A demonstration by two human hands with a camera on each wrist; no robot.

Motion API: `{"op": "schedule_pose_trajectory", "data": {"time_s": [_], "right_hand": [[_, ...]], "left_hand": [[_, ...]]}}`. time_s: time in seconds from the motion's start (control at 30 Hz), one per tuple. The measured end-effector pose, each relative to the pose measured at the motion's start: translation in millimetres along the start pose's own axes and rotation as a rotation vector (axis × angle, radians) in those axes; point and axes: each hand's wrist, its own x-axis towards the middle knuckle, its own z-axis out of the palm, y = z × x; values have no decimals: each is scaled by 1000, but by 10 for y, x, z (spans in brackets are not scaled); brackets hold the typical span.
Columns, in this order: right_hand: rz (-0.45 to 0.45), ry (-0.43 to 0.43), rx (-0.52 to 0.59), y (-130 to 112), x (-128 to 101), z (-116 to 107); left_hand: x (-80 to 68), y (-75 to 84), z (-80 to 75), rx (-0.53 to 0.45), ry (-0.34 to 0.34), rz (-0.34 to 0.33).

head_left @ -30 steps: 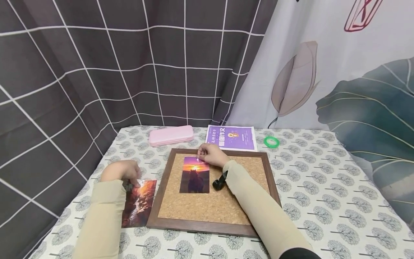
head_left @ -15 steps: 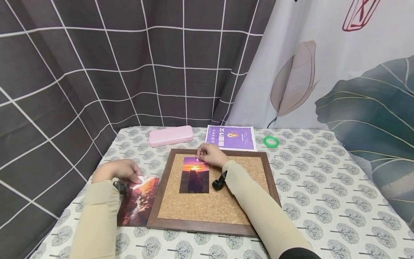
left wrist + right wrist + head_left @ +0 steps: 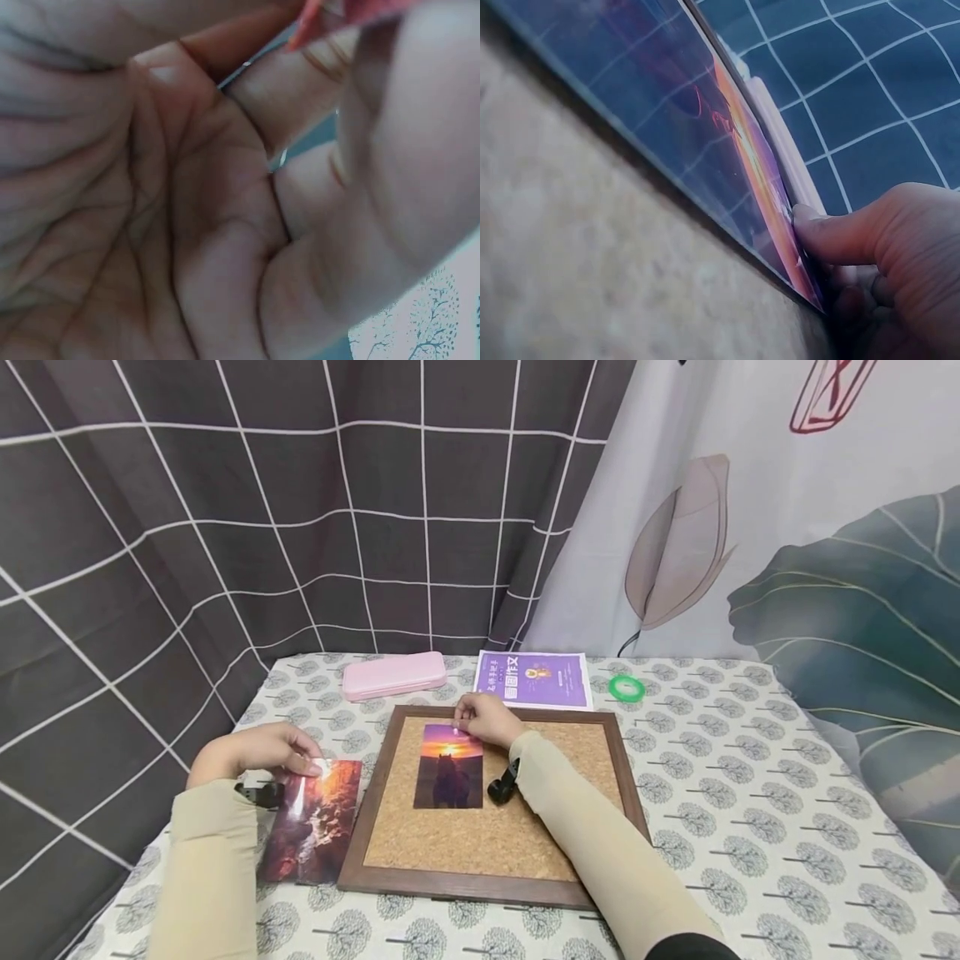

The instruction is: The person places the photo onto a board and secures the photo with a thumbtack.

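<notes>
My left hand (image 3: 262, 750) pinches the top edge of a glossy photo (image 3: 330, 818) of a red rocky canyon, left of the corkboard. In the left wrist view its fingers are bent, and a red corner of the photo (image 3: 330, 19) shows at the top. On the corkboard (image 3: 420, 847), in its brown wooden frame, is a second photo (image 3: 448, 772), a purple and orange sunset with a dark horse. My right hand (image 3: 487, 720) pinches this photo's top edge. In the right wrist view the thumb (image 3: 832, 236) lies on the printed face, with fingertips partly hidden behind the edge.
A pink case (image 3: 393, 675) and a purple booklet (image 3: 534, 680) lie behind the corkboard. To their right is a green ring of tape (image 3: 626, 688). The cloth (image 3: 750, 777) has a grey tree print, and a dark grid curtain (image 3: 285, 468) hangs behind.
My left hand has moved left and slightly up, drawing the top of the canyon photo along and tilting it. The right hand and sunset photo have stayed in place.
</notes>
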Motion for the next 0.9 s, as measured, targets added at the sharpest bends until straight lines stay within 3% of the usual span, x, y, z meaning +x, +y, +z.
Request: {"op": "schedule_pose_trajectory", "data": {"time_s": [0.27, 0.43, 0.67, 0.9], "right_hand": [[-10, -40, -7, -76, -46, -127], [-43, -112, 17, -120, -130, -352], [-127, -201, -9, 6, -349, -730], [-108, -91, -58, 268, -690, -1169]], "left_hand": [[13, -11, -34, -56, 108, 61], [38, -43, -65, -61, 254, 84], [-2, -55, -116, -152, 453, 129], [23, 6, -103, -246, 569, 205]]}}
